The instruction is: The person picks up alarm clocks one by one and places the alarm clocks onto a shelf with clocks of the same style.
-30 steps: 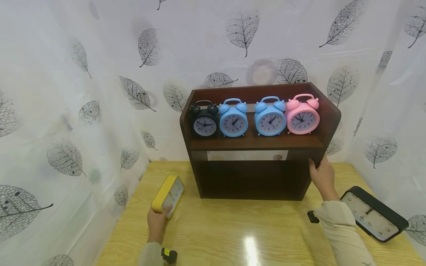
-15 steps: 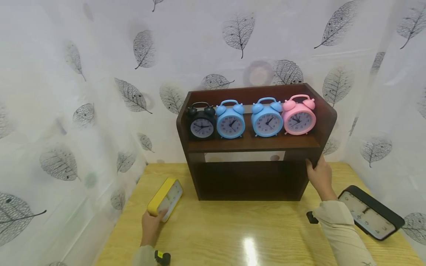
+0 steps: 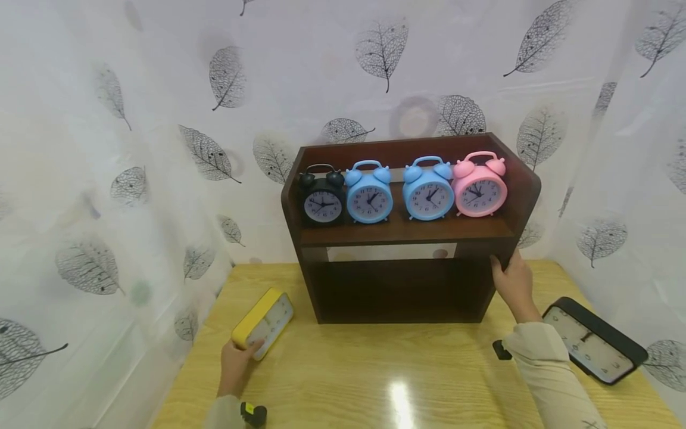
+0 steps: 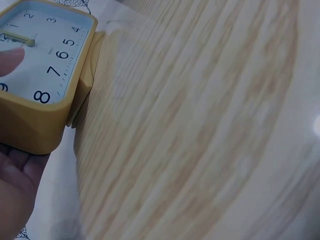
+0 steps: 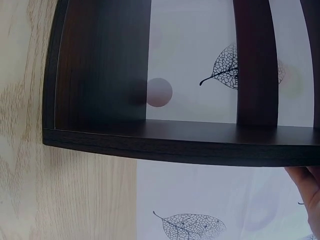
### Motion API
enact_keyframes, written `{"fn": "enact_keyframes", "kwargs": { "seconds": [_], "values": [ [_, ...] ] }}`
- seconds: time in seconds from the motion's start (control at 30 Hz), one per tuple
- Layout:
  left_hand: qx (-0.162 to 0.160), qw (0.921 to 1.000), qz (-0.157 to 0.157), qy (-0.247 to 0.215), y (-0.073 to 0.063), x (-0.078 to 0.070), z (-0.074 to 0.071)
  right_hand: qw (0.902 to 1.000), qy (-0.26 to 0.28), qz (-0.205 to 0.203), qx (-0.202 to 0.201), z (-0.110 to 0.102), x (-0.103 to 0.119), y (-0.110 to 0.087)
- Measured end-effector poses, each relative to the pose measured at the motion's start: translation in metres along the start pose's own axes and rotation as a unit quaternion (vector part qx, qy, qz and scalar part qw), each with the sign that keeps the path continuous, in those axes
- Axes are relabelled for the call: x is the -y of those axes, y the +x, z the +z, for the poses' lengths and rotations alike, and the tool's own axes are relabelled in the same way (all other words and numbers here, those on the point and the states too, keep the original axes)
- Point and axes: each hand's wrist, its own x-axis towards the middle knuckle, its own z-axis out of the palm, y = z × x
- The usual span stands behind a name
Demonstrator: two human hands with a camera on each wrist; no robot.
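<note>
My left hand grips the near end of a yellow rectangular clock at the table's left side. In the left wrist view the thumb lies over the dial of the yellow clock and the fingers are under its end. My right hand holds the right side panel of a dark brown two-tier shelf. On its upper tier stand a black twin-bell alarm clock, two light blue ones, left and right, and a pink one. In the right wrist view most of the right hand is cut off.
A large black rectangular clock sits at the right, close beside the right forearm. The wooden table runs in front of the shelf. Leaf-patterned white sheeting encloses the back and sides.
The left hand has moved slightly left, and the yellow clock in it has tilted a little further. The right hand keeps its hold on the shelf. The whole head view has drifted slightly.
</note>
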Motion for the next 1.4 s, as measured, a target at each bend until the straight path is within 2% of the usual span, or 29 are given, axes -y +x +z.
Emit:
{"fn": "enact_keyframes", "kwargs": {
  "seconds": [0.2, 0.5, 0.77, 0.97, 1.2, 1.4],
  "values": [
    [0.017, 0.9996, -0.017, -0.013, 0.003, 0.001, -0.003, 1.0, 0.003, -0.002, -0.004, 0.0, 0.001, 0.001],
    [-0.002, 0.9999, 0.012, 0.012, -0.001, 0.003, -0.001, 1.0, 0.001, -0.005, -0.004, 0.0, 0.002, 0.001],
    [-0.012, 0.998, 0.032, 0.053, -0.006, 0.003, -0.005, 0.9999, 0.001, -0.014, -0.009, -0.001, 0.002, -0.001],
    [-0.009, 0.9975, 0.025, 0.066, -0.01, -0.009, -0.012, 0.9998, 0.003, -0.016, -0.012, 0.0, 0.002, -0.002],
    [-0.02, 0.9927, 0.085, 0.083, -0.011, -0.029, -0.02, 0.9999, 0.004, -0.008, -0.014, 0.0, 0.0, -0.001],
    [-0.024, 0.9938, 0.083, 0.07, -0.013, -0.034, -0.024, 0.9999, 0.002, -0.009, -0.01, 0.001, 0.0, -0.001]
  ]
}}
